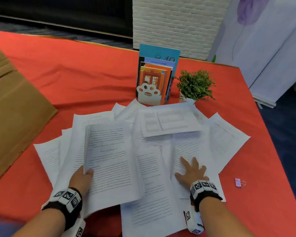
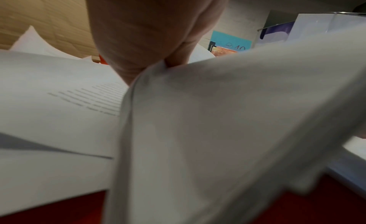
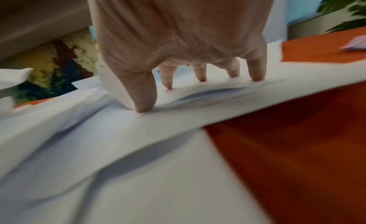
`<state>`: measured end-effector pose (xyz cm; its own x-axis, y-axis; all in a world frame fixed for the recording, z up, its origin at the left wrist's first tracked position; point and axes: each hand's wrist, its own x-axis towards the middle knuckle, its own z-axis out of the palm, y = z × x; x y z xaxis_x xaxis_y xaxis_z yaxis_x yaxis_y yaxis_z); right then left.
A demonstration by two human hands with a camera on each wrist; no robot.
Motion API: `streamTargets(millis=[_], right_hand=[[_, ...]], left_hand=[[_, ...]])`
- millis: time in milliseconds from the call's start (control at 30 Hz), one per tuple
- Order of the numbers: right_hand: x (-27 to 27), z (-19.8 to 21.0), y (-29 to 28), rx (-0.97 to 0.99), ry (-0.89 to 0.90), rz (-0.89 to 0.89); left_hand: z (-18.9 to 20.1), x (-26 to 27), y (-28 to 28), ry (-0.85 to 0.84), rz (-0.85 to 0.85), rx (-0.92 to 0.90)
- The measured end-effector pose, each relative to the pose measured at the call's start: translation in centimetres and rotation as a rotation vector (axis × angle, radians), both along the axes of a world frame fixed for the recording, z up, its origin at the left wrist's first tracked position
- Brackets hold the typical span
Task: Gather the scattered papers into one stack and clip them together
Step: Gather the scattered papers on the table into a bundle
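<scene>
Many papers (image 1: 161,151) lie fanned and overlapping across the red-covered desk (image 1: 75,79), printed side up, spreading from the near edge toward the books at the back. The left hand (image 1: 81,178) grips a stack (image 1: 109,159) of several sheets by its left edge, thumb on top and fingers beneath; the stack is lifted off the loose sheets and tilts up on its left side. From the left wrist view the thumb (image 2: 178,55) pinches the stack (image 2: 217,118) at its edge, and the sheets sag below it. The right hand (image 1: 192,171) lies flat on a sheet to the right of the stack, fingers spread and straight, grasping nothing. In the right wrist view its fingertips (image 3: 143,107) press down into the papers (image 3: 138,149), which buckle slightly under them.

A lilac clip (image 1: 238,182) rests on the red cloth near the desk's right edge, apart from the papers and to the right of the right hand; the right wrist view catches it as a pale blur (image 3: 354,45).

Behind the papers, books (image 1: 157,74) stand upright in a white paw-shaped bookend (image 1: 149,94), and a small potted plant (image 1: 195,84) sits just right of them; the far corners of some sheets reach its pot. A brown cardboard box (image 1: 12,117) stands at the desk's left. Both wrists wear black bands with marker cubes.
</scene>
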<state>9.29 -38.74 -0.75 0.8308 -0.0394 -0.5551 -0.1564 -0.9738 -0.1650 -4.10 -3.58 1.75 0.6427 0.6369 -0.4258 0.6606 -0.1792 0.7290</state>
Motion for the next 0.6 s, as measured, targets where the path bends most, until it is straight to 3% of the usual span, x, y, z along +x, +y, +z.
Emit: streamTargets(millis=[100,233,367,467,600], right_hand=[[0.0,0.4,1.4,0.064,-0.042,-0.030],[1.5,1.2,-1.3,0.017,-0.227,-0.277],[2.8,0.5,-4.9,-0.017,-0.125,-0.422],[2.8,-0.3,-4.6,-0.006,-0.049,-0.288],[1.7,-1.0,-1.3,0.107,-0.160,-0.142]], left_hand=[[0.2,-0.4,0.7,0.003,0.006,-0.005],[0.3,-0.7,1.2,-0.005,0.007,-0.017],[0.1,-0.6,1.3,-0.030,0.042,-0.062],[-0.4,-0.5,1.6,-0.044,0.066,-0.118],[-1.5,0.0,2.2,-0.090,0.086,-0.179]])
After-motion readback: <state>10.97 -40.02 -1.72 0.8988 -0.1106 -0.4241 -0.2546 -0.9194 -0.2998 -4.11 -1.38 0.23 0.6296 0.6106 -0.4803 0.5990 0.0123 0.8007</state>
